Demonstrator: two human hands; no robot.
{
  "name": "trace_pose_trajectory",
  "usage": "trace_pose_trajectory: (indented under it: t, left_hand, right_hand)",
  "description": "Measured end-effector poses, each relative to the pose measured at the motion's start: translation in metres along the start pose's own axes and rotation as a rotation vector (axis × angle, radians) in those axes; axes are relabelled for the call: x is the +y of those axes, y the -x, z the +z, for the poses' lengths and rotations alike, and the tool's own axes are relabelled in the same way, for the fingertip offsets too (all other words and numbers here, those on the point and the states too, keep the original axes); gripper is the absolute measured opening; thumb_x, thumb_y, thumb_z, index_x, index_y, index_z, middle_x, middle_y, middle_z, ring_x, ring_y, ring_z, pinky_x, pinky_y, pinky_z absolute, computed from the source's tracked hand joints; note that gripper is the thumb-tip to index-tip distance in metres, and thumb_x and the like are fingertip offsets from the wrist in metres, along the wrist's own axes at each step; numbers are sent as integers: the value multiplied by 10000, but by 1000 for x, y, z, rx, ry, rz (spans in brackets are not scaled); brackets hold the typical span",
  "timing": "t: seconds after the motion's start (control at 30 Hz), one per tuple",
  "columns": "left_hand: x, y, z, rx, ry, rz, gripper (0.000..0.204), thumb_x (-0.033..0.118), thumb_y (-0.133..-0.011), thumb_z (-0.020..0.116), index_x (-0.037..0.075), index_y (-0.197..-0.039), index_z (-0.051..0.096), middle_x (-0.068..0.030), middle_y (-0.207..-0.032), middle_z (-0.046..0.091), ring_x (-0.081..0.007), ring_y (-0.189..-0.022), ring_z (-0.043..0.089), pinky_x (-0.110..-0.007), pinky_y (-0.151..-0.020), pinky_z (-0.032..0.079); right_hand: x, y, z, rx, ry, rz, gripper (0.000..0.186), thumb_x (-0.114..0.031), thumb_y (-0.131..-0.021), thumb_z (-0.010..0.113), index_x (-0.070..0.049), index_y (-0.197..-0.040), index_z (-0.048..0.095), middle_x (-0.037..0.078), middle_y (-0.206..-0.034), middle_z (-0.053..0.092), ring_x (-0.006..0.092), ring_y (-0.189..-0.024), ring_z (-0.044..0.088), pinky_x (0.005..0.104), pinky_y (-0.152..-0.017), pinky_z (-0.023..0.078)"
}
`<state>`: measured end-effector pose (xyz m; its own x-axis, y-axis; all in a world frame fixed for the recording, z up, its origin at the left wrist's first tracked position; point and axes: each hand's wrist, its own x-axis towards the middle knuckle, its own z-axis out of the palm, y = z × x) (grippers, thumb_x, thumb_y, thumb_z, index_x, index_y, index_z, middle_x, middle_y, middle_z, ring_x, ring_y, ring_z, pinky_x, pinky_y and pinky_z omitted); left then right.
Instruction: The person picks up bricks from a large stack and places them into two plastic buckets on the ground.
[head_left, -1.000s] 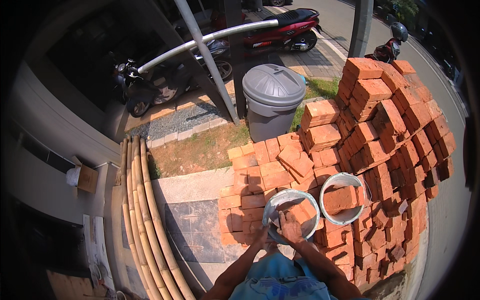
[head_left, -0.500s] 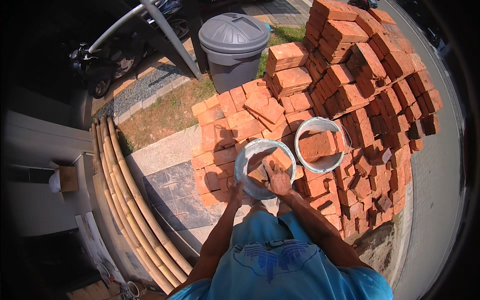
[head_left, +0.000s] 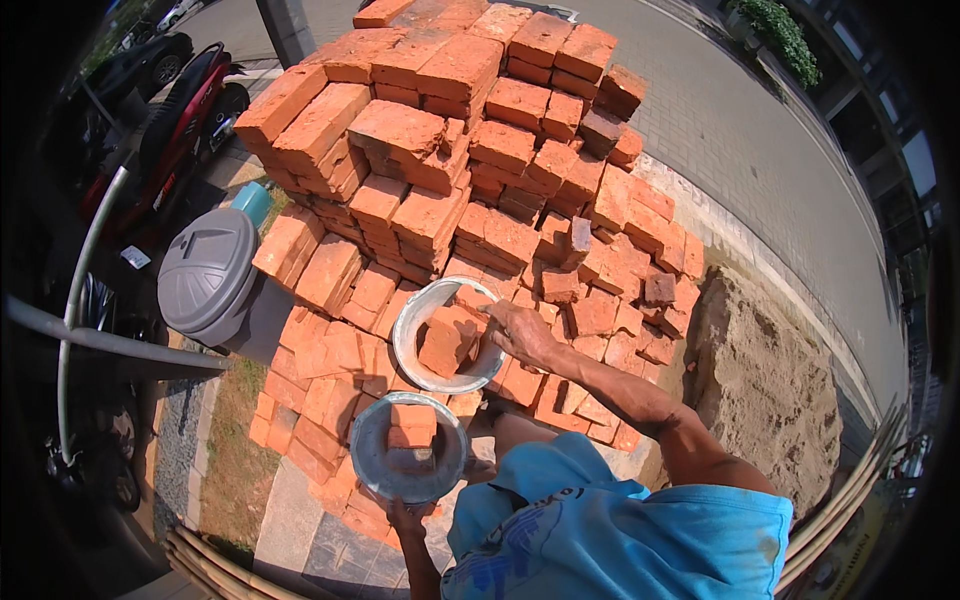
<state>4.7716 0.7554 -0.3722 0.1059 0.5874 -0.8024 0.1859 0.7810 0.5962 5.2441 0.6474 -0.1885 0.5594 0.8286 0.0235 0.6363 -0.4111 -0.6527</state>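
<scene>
My left hand [head_left: 405, 518] grips the near rim of a grey bucket [head_left: 363, 440], which has bricks [head_left: 411, 428] inside. Up and to the right, against the brick pile, stands a second bucket [head_left: 405, 345], whitish at the rim. Broken bricks [head_left: 447, 342] lie in it. On the right rim of this second bucket is my right hand [head_left: 524, 336], its fingers curled over the edge; the thumb side is partly hidden. Neither hand holds a brick.
A tall stepped stack of red bricks [head_left: 430, 70] rises ahead, with loose bricks [head_left: 590, 310] on its right. A sand heap [head_left: 765, 380] lies to the right beside the road. On the left are a grey lidded bin [head_left: 210, 270], a metal rail [head_left: 120, 345] and a motorbike [head_left: 185, 120].
My right hand has left the brick in the near bucket and moved to the second bucket's rim. My left hand stays on the near bucket. The view has turned right.
</scene>
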Motion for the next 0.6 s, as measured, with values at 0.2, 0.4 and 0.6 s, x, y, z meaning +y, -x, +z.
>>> trace_pose_trajectory:
  t: [0.2, 0.4, 0.6]
  left_hand:
    - [3, -2, -3, -54, 14, -24, 543, 319, -980, 457, -5, -1405, 360, -229, -1316, 483, -417, -1152, 546, -540, -846, 566]
    - [-4, -15, -2, 0, -13, -53, 504, 333, -970, 481, -21, -1327, 445, -231, -1250, 515, -424, -1106, 558, -564, -828, 562]
    - [9, -1, 13, 120, 127, -106, 447, 104, -803, 724, -46, -1201, 586, -154, -1093, 636, -238, -969, 631, -391, -750, 573]
  right_hand:
    - [147, -60, -131, 571, -208, 422, 481, -153, -818, 574, 30, -1261, 524, 171, -922, 663, 290, -754, 650, 371, -684, 532]
    - [225, -122, -222, 769, 148, 442, 627, -314, -784, 630, 24, -1294, 495, 262, -1190, 623, 382, -1054, 623, 451, -918, 480]
    - [235, -191, -295, 903, 311, 323, 615, -369, -842, 587, 32, -1299, 497, 276, -1192, 613, 407, -1077, 609, 466, -916, 474]
